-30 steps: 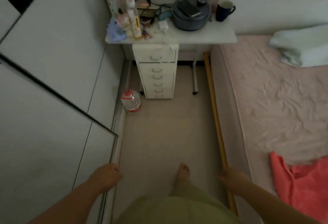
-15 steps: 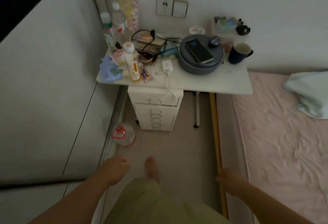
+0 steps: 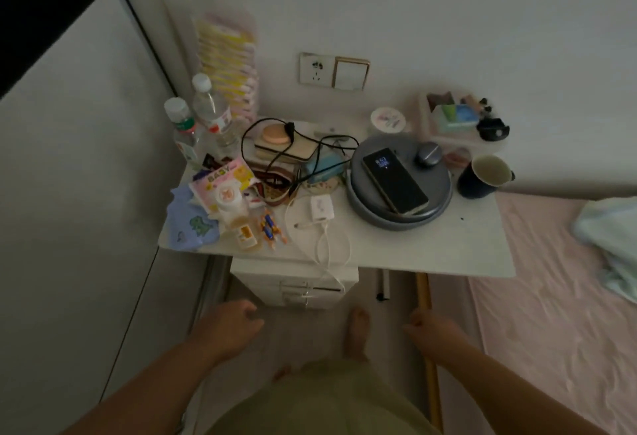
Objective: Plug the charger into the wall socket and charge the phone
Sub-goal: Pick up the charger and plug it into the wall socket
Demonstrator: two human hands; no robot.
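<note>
Desk [image 3: 413,255] nearer than before, hands [image 3: 227,328] empty.

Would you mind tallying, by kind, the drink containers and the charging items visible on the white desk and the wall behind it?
Clear plastic bottles: 2 (one, the other)
Dark mug: 1
Phone: 1, lying on the round grey lid
White charger: 1, cable attached
Wall socket: 1, nothing plugged in
Total: 6

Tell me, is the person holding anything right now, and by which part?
Nothing is held. The left hand and right hand hang empty near the floor; the charger lies untouched on the table.
</note>
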